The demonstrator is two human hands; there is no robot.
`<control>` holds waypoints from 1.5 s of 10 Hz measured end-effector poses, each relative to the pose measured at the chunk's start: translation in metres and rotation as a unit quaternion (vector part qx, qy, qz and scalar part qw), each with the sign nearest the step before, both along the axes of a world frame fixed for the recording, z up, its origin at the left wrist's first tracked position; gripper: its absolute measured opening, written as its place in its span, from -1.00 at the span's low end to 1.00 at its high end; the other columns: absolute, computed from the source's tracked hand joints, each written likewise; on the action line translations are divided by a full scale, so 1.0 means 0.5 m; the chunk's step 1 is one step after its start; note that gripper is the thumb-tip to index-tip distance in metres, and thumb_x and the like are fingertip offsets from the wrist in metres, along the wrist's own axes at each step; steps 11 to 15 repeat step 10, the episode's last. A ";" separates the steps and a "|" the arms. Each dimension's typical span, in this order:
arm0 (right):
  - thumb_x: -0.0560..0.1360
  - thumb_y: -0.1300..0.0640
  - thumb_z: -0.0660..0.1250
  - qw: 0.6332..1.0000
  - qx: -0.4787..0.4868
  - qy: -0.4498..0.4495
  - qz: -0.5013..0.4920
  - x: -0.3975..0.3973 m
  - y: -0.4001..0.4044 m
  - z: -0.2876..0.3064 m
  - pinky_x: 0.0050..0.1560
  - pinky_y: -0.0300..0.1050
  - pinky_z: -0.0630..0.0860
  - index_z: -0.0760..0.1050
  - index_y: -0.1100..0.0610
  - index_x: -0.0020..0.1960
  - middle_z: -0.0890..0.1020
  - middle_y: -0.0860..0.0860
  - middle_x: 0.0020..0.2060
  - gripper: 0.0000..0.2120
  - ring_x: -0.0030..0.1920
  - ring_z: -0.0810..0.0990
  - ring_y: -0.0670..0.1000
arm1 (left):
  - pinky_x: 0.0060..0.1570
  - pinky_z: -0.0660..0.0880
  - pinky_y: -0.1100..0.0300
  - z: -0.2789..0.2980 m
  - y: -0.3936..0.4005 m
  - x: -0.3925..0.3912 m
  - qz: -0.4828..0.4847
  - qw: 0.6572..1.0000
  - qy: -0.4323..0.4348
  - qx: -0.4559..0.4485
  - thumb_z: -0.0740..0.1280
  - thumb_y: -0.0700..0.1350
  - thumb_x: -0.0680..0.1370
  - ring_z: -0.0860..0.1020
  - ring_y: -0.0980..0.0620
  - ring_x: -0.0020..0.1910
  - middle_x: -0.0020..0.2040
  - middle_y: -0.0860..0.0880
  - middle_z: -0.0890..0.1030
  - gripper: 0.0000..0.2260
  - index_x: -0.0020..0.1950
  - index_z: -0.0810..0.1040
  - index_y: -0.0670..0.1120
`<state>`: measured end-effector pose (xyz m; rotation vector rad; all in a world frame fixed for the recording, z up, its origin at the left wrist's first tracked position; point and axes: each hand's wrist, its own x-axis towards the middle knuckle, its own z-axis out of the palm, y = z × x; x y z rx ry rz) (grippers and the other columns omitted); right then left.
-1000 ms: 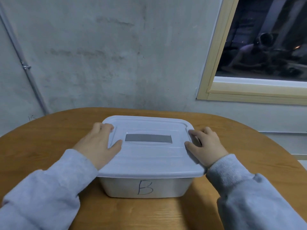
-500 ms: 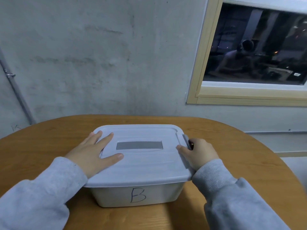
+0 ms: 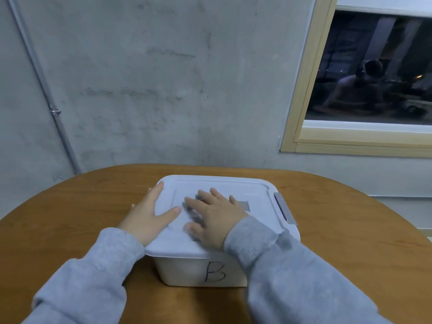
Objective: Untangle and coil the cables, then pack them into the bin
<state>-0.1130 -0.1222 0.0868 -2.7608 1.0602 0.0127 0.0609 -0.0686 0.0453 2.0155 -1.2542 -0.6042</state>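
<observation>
Bin (image 3: pixel 203 270), marked "B", sat at the middle of the bench (image 3: pixel 70 206), lid (image 3: pixel 219 183) on; no cables visible anywhere, contents hidden. Left hand (image 3: pixel 149 216) spread flat at the lid's left edge, right hand (image 3: pixel 215 218) spread flat, slightly blurred, on the lid's centre over the grey strip (image 3: pixel 244 205); nothing pinched. Judged as the closing step, pressing the lid home; next move probably to snap down the grey latch (image 3: pixel 284 210) at the lid's right edge.
</observation>
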 end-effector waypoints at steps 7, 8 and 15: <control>0.57 -0.21 0.07 0.999 0.022 -0.023 -0.014 0.065 0.002 -0.025 0.47 0.20 -0.21 -0.04 -0.07 0.55 0.05 -0.06 0.54 -0.37 0.54 -0.10 0.05 | -0.03 0.39 0.14 0.028 0.043 -0.031 0.107 0.993 -0.042 0.003 0.22 -0.06 0.61 0.50 -0.10 0.16 0.31 -0.14 0.48 -0.40 0.57 -0.02 0.01; 0.58 -0.06 0.21 0.978 0.139 -0.155 -0.018 0.024 -0.002 -0.006 0.49 -0.08 -0.01 0.21 0.00 0.49 0.35 -0.04 0.43 -0.49 0.47 0.18 -0.04 | 0.04 0.40 0.14 0.034 0.048 -0.033 0.072 0.992 -0.095 0.032 0.15 -0.03 0.64 0.47 -0.10 0.24 0.36 -0.11 0.44 -0.48 0.56 0.02 0.02; 0.57 0.01 0.23 0.839 0.369 -0.392 -0.077 -0.086 -0.037 0.020 0.10 -0.18 0.51 0.57 0.10 -0.14 0.66 0.01 -0.16 -0.77 -0.03 0.62 0.05 | 0.38 0.25 0.10 0.088 0.031 -0.041 -0.012 0.998 -0.035 -0.058 0.27 -0.05 0.61 0.33 -0.03 0.43 0.44 -0.05 0.37 -0.70 0.34 0.43 0.00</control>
